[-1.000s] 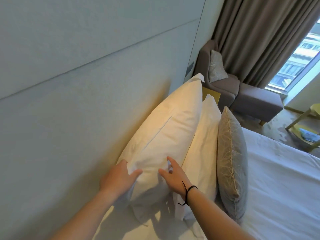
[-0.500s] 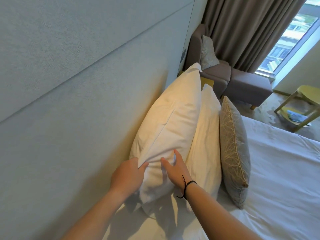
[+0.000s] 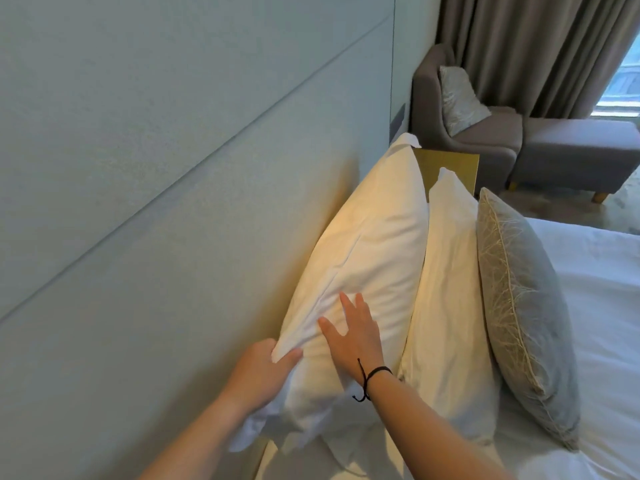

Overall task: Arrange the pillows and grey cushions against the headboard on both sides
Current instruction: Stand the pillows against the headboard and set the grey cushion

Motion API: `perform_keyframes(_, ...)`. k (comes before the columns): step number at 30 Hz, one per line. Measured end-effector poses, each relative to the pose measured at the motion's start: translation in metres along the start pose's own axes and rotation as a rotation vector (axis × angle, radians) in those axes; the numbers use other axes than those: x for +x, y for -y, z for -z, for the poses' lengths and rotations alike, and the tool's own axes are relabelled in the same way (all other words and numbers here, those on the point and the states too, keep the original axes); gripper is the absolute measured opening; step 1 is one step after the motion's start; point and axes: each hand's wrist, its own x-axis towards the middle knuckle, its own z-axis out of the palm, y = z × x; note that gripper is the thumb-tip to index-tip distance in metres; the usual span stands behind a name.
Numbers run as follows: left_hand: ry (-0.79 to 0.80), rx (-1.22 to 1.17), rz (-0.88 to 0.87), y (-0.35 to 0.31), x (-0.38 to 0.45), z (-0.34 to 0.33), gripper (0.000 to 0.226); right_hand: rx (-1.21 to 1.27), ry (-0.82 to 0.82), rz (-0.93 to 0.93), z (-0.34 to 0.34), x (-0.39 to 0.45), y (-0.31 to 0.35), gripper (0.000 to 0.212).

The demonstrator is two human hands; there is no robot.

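the big white pillow (image 3: 363, 271) stands on edge on the bed (image 3: 595, 306), its back leaning on the pale padded headboard (image 3: 173, 202). the left hand (image 3: 263, 372) has its grip pinching the pillow's near edge, thumb on the front of the fabric and fingers tucked behind, next to the headboard. the right hand (image 3: 353, 337) lies flat on the pillow's front face with its fingers spread and straight, a black cord bracelet (image 3: 370, 377) round the wrist

a second white pillow (image 3: 446, 306) stands just behind the right hand, touching the first one along its side. a grey cushion (image 3: 519, 306) with a pale branch pattern leans against that second pillow on the side away from the headboard

compared with half a second ago, the right hand has opened out: then its fingers were curled into the pillow's front near the left hand, now they reach higher up the face and lie flat. the left hand has kept its pinch on the near edge, and the pillow sits a little closer against the headboard. the second pillow and cushion look unmoved

beyond the pillows are a yellow bedside panel (image 3: 446, 168), a grey armchair (image 3: 467, 126) holding a silvery cushion (image 3: 460, 98), a footstool (image 3: 575, 150) and brown curtains (image 3: 536, 46)
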Motion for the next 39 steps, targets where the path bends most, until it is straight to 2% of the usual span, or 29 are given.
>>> perform_keyframes(4,-0.139,0.007,0.01,0.007,0.002,0.006,0.051,-0.01,0.027,0.034,0.002,0.004,-0.008,0.075)
perform_keyframes(9,-0.194,0.047,0.009,0.011,-0.002,0.004,0.043,0.049,0.048,0.048,0.017,0.01,-0.02,0.077)
perform_keyframes(12,-0.206,0.35,0.07,0.019,-0.007,0.004,0.037,0.046,0.041,0.039,0.022,0.016,-0.022,0.077)
perform_keyframes(14,-0.198,0.469,0.086,0.022,-0.006,0.004,0.034,0.036,0.069,0.032,0.025,0.019,-0.022,0.079)
perform_keyframes(16,-0.135,0.388,0.101,0.022,0.003,0.005,0.032,0.085,0.095,0.016,0.028,0.022,-0.021,0.084)
perform_keyframes(19,-0.003,0.087,0.09,0.011,0.026,0.008,0.027,0.206,0.074,-0.019,0.038,0.025,-0.021,0.089)
perform_keyframes(22,0.045,-0.064,0.04,-0.019,0.058,0.007,0.029,0.278,0.047,-0.046,0.048,0.029,-0.026,0.086)
perform_keyframes(27,0.119,-0.079,-0.043,-0.083,0.133,-0.007,0.027,0.359,-0.002,-0.131,0.068,0.053,-0.037,0.083)
perform_keyframes(30,0.108,-0.066,-0.07,-0.118,0.18,-0.019,0.031,0.475,-0.089,-0.179,0.08,0.083,-0.039,0.076)
perform_keyframes(35,0.064,-0.099,-0.121,-0.175,0.272,-0.04,0.03,0.597,-0.2,-0.191,0.097,0.148,-0.041,0.067)
perform_keyframes(39,0.13,-0.18,-0.123,-0.206,0.33,-0.065,0.04,0.586,-0.292,-0.183,0.109,0.198,-0.052,0.062)
